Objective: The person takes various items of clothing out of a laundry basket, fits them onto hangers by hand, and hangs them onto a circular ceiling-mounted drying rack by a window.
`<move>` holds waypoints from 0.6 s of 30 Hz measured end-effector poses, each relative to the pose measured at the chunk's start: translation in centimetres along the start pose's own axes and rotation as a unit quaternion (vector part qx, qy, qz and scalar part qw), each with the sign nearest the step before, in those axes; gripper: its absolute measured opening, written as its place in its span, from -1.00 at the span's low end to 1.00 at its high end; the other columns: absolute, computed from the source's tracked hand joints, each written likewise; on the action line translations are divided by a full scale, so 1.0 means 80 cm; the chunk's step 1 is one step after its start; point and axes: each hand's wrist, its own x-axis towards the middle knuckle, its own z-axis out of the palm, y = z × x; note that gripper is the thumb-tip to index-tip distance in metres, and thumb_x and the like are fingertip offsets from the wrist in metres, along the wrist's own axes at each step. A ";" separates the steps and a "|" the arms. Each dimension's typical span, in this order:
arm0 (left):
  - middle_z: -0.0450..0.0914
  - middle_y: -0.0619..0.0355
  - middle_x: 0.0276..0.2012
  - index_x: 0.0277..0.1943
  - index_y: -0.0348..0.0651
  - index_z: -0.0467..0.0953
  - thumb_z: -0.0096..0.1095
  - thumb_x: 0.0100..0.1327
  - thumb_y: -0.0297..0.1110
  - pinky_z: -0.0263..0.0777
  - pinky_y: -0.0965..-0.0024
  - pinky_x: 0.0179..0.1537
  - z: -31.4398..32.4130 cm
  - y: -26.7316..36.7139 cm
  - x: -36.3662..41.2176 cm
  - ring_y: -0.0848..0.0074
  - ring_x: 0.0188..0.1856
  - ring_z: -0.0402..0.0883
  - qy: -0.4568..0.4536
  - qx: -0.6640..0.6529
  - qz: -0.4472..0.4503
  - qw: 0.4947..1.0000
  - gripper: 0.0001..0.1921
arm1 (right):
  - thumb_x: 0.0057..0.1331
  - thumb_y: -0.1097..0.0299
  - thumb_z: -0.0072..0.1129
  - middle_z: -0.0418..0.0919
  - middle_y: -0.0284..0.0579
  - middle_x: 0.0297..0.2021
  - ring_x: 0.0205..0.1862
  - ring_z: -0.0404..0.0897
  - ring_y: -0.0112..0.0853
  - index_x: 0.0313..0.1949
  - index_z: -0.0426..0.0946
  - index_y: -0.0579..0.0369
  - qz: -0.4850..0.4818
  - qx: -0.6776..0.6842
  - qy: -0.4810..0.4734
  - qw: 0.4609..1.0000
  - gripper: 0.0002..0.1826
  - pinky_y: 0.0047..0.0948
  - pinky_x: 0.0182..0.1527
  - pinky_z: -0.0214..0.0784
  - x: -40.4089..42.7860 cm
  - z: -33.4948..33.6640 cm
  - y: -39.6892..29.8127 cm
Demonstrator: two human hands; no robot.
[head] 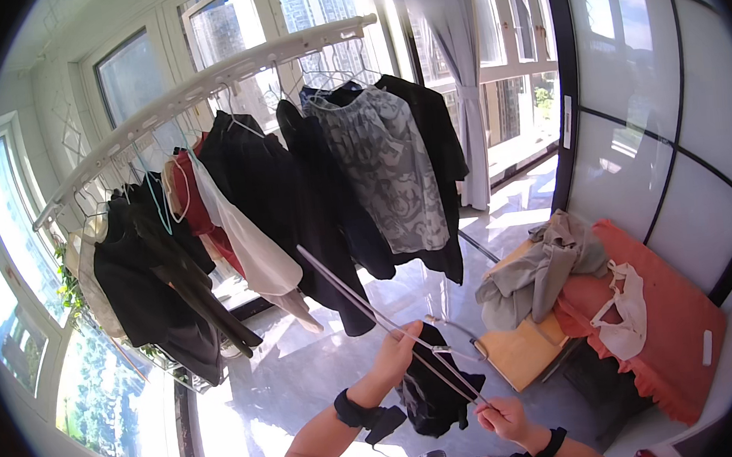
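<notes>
A clothes hanger (pixel 373 315) slants across the space before me, its hook (pixel 461 330) turned to the right. The fingers of my left hand (pixel 398 355) grip its upper part. Lower right, my right hand (pixel 503 417) pinches its other end. A crumpled black garment (pixel 437 397) shows behind and below the hanger; I cannot tell whether it hangs from a hand or rests on something. Beyond, a white drying rack (pixel 199 80) bears a row of hung clothes, among them a grey patterned garment (pixel 386 162) and a white garment (pixel 244 231).
To the right, a grey garment (pixel 538 279) lies across a wooden board (pixel 517 352). A pale bra (pixel 627 311) rests on a coral cloth-covered surface (pixel 679 313). Glass-panelled sliding doors (pixel 625 79) stand behind it. A grey curtain (pixel 471 136) hangs beside the windows.
</notes>
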 end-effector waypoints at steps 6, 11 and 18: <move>0.30 0.40 -0.66 -0.51 -0.30 0.39 -0.10 0.25 -0.22 0.16 0.57 -0.53 0.128 0.019 0.006 0.76 -0.56 0.23 -0.049 0.105 0.034 0.993 -0.67 | 0.01 0.44 0.22 0.43 -0.11 -0.16 -0.27 0.47 -0.50 0.23 -0.26 0.05 0.070 0.055 -0.095 0.992 -0.07 -0.58 -0.20 0.33 -0.008 -0.087 -0.073; 0.40 0.28 -0.67 -0.54 -0.28 0.42 -0.07 0.21 -0.27 0.17 0.54 -0.59 0.197 -0.021 0.030 0.68 -0.62 0.31 -0.003 0.101 0.030 0.994 -0.71 | -0.08 0.58 0.10 0.20 -0.05 0.05 -0.02 0.31 -0.36 0.25 -0.32 0.02 -0.017 -0.010 -0.102 0.995 -0.03 -0.43 -0.01 0.20 -0.001 -0.125 -0.108; 0.27 0.10 -0.80 -0.66 -0.35 0.32 -0.04 0.14 -0.31 0.13 0.33 -0.61 0.247 -0.031 0.050 0.46 -0.72 0.22 0.068 0.190 0.033 0.979 -0.67 | -0.15 0.39 0.34 0.23 -0.02 -0.02 -0.11 0.39 -0.34 0.23 -0.25 0.07 -0.010 -0.059 -0.049 0.997 0.06 -0.40 -0.08 0.27 -0.038 -0.120 -0.099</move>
